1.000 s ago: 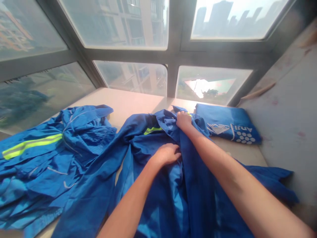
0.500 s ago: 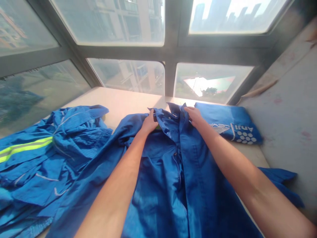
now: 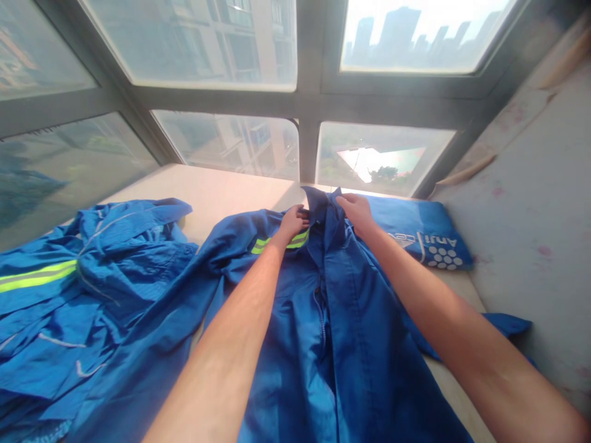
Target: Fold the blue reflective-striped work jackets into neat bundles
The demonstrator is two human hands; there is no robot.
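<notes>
A blue work jacket [image 3: 295,332] lies front up before me, its collar toward the window and its zip partly undone. My right hand [image 3: 357,210] pinches the right side of its collar. At the left side of the collar is my left hand [image 3: 293,223], its fingers stretched and slightly apart against the cloth. Beneath that hand a yellow-green reflective strip [image 3: 261,245] crosses the chest. The jacket's left-hand sleeve [image 3: 161,335] trails toward the lower left. Part of the other sleeve is hidden by my right forearm.
Another blue garment [image 3: 138,258] with a reflective band lies crumpled on the left. Behind my right hand rests a folded blue package [image 3: 415,224] with white lettering. A pale ledge [image 3: 221,184] runs under the windows, and a patterned wall [image 3: 530,246] bounds the right.
My left hand has loosened from the collar edge, and the collar sides now stand closer together. The reflective strip on the chest has come into view. My right hand still grips the collar.
</notes>
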